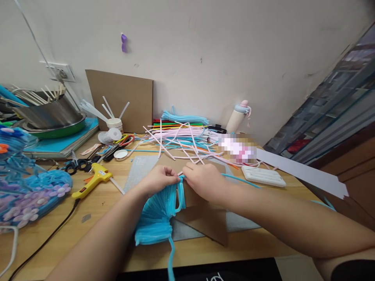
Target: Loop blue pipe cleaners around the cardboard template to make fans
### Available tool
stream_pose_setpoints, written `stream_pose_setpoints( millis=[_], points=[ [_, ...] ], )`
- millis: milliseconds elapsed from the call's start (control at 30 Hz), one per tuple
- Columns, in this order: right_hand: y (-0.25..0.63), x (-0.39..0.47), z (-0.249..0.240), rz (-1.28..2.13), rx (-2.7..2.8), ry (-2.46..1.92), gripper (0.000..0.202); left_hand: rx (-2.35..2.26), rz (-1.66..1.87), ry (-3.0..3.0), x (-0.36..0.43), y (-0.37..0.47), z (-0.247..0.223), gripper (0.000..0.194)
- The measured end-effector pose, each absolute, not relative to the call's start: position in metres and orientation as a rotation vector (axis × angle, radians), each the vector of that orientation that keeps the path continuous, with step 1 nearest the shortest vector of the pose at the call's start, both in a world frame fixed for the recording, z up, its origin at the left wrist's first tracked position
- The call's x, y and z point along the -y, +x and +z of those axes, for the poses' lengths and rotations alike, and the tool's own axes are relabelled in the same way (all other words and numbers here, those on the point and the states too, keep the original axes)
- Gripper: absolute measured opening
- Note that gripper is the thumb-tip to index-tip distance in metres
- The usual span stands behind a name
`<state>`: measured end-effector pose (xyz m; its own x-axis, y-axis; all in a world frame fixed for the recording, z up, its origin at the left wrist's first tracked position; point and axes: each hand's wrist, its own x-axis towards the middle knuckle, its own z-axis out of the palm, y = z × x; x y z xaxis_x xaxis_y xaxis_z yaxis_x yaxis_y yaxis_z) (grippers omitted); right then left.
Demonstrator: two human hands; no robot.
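Blue fuzzy stems (155, 218) lie side by side around a piece of brown cardboard (205, 214), covering its left part. My left hand (159, 180) pinches a blue stem at the upper edge of the wrapped part. Close beside it, my right hand (202, 179) is closed on the same blue stem, its fingertips partly hidden. A length of blue stem (240, 179) extends to the right from behind my right hand. Another loose blue end (171, 257) hangs toward the table's front edge.
A yellow glue gun (93, 181) and black scissors (76, 164) lie at left, near a blue flowered craft piece (38, 199). Behind are loose pink stems (170, 134), a white cup (115, 124) and a bottle (236, 117). A white keyboard-like object (263, 176) lies right.
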<state>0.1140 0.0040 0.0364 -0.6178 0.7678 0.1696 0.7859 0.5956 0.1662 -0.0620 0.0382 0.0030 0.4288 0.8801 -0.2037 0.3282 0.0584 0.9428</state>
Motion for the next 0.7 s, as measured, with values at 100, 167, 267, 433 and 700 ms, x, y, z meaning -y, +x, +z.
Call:
stream_pose_setpoints(
  millis=[100,167,267,433,700],
  points=[
    [0.113,0.004,0.03,-0.513,2.748,-1.23,0.016,-1.197,0.677,1.445,-0.037,-0.06,0.004,0.023],
    [0.113,0.008,0.026,-0.565,2.731,-1.217,0.018,-1.24,0.732,1.406,-0.037,-0.059,0.004,0.024],
    [0.117,0.011,0.02,-0.535,2.688,-1.257,0.024,-1.285,0.817,1.369,-0.038,-0.059,0.004,0.024],
    [0.128,0.013,0.006,-0.417,2.592,-1.305,0.035,-1.3,0.948,1.275,-0.044,-0.064,0.003,0.024],
    [0.131,0.02,-0.007,-0.179,2.442,-1.281,0.036,-1.205,1.036,1.138,-0.045,-0.063,0.007,0.026]
  ],
)
